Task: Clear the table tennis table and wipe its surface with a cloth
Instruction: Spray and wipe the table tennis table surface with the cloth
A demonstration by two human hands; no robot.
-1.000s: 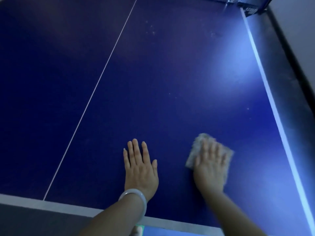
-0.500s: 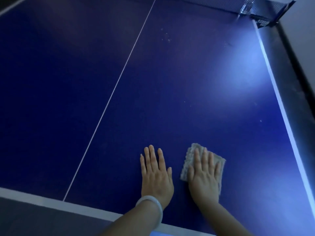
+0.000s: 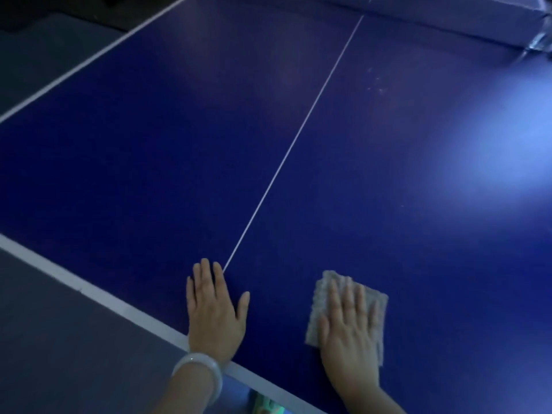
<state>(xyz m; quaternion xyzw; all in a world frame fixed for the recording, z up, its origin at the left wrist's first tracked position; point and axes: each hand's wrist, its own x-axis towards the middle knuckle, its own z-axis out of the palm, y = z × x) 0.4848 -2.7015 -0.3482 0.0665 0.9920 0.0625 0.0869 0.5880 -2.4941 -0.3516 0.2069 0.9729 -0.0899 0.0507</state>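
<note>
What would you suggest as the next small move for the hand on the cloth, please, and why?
Probably slide the right hand, pressing flat on the grey textured cloth, forward toward the pale specks near the thin white centre line. That stretch of the blue table tennis table looks unwiped, while the left hand braces flat at the near edge.

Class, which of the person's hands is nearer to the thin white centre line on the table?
Left. The left hand lies flat with its fingertips touching the centre line. The right hand presses the cloth well to the line's right.
</note>
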